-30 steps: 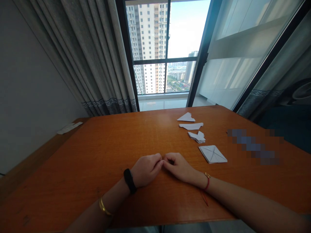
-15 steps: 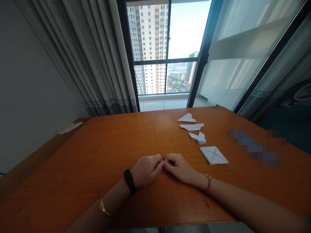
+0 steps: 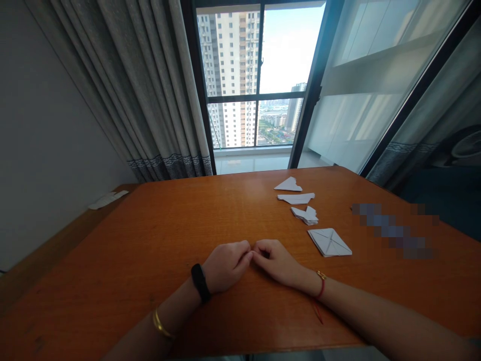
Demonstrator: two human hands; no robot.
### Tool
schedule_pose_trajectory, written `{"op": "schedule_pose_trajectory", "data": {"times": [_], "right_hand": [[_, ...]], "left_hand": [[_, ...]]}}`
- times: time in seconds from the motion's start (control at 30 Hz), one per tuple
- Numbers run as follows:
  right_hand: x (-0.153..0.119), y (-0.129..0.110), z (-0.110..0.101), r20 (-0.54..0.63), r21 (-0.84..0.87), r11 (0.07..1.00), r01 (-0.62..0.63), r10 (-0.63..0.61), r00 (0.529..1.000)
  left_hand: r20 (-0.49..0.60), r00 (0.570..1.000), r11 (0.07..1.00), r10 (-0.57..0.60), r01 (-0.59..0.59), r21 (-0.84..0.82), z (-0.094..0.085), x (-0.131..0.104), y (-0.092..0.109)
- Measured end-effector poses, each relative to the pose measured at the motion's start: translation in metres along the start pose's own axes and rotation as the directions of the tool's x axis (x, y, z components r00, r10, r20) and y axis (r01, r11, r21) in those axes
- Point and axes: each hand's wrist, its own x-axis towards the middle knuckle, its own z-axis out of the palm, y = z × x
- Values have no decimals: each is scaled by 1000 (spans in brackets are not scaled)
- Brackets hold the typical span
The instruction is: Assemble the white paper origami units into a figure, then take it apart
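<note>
Left hand [image 3: 227, 266] and right hand [image 3: 278, 263] curled, touching at the fingertips.
Whether anything is pinched cannot be told; a folded paper square [image 3: 330, 242] is seen right of the right hand, with smaller folded papers [image 3: 296, 199] lined up beyond.

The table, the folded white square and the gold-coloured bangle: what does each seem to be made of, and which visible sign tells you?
Table: probably wood or veneer, with a satin finish; faint grain and a soft sheen.
Folded white square: apparently matt paper; thin layers at its left edge.
Gold-coloured bangle: likely polished metal, judging by its bright highlight; solid or plated, I cannot tell.
</note>
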Motion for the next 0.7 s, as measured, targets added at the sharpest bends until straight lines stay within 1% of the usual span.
{"op": "schedule_pose_trajectory", "data": {"times": [0.43, 0.7], "right_hand": [[0, 0, 0, -2, -5, 1000, -7, 7, 1000], [1, 5, 3, -2, -7, 1000, 5, -5, 1000]], "left_hand": [[-5, 1000, 1000, 5, -5, 2, 0, 0, -1], [4, 1000, 1000, -1, 1, -1, -1, 0, 1]]}}
